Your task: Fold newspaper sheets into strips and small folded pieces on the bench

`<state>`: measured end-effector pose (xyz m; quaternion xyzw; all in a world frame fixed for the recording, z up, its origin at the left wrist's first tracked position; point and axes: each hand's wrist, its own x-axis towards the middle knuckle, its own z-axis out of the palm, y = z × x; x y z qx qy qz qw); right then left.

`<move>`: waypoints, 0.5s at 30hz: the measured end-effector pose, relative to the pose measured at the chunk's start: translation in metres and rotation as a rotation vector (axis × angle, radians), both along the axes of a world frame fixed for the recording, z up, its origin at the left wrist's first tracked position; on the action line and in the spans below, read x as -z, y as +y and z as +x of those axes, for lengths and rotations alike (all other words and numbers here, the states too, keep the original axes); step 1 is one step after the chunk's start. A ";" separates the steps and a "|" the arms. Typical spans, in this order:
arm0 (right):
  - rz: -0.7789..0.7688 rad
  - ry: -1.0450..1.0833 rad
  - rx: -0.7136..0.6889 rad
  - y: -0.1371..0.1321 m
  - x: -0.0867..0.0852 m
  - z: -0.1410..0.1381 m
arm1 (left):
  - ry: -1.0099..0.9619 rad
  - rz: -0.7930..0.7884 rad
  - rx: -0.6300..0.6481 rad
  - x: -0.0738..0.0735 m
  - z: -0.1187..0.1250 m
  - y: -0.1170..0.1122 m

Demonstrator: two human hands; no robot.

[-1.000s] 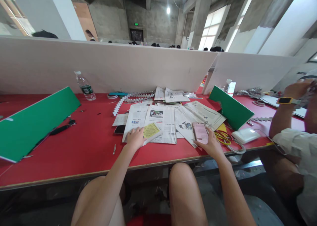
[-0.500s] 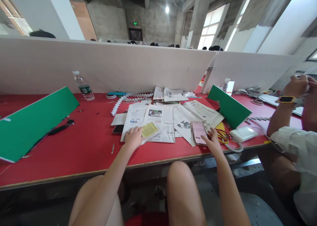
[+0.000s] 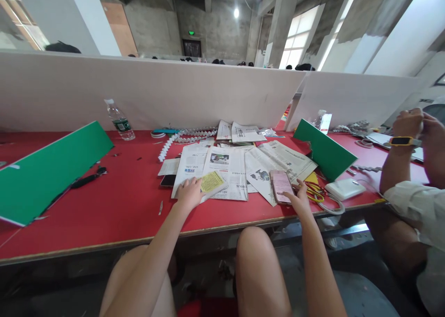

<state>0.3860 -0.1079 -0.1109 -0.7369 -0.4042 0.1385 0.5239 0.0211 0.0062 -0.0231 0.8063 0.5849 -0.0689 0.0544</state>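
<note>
My left hand (image 3: 188,193) lies flat with fingers stretched out on a folded newspaper (image 3: 227,166) beside a yellow printed slip (image 3: 212,181). My right hand (image 3: 299,197) rests on the red table (image 3: 114,206) with fingers apart, fingertips touching the lower edge of a pink phone (image 3: 281,186) that lies on the newspapers. Yellow-handled scissors (image 3: 313,191) lie just right of that hand.
A green board (image 3: 48,168) leans at the left, another green board (image 3: 325,155) at the right. A water bottle (image 3: 118,120) stands by the white partition (image 3: 156,92). A white folded paper chain (image 3: 181,138), a dark phone (image 3: 168,180), a white device (image 3: 345,188). A person's arm with a yellow watch (image 3: 399,159) is at right.
My right hand has let go of the pink phone, slid off it to the right, and now touches only its lower edge. My left hand stays put.
</note>
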 end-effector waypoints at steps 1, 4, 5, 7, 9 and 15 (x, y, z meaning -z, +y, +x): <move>0.003 0.032 0.002 0.000 0.000 0.000 | -0.003 -0.001 0.000 0.000 0.000 0.000; -0.005 0.100 0.015 0.001 -0.001 0.001 | -0.011 -0.004 -0.003 0.000 0.000 0.000; -0.008 0.120 0.013 0.001 -0.001 0.001 | -0.012 -0.004 -0.005 0.000 0.000 0.000; -0.012 0.144 0.007 0.002 -0.001 0.002 | -0.011 -0.004 -0.008 0.000 0.000 0.000; -0.017 0.130 -0.002 0.002 0.000 0.003 | -0.007 -0.003 -0.007 0.001 0.000 0.000; -0.055 0.022 0.046 0.003 -0.002 0.001 | -0.013 0.000 0.000 0.001 0.000 0.000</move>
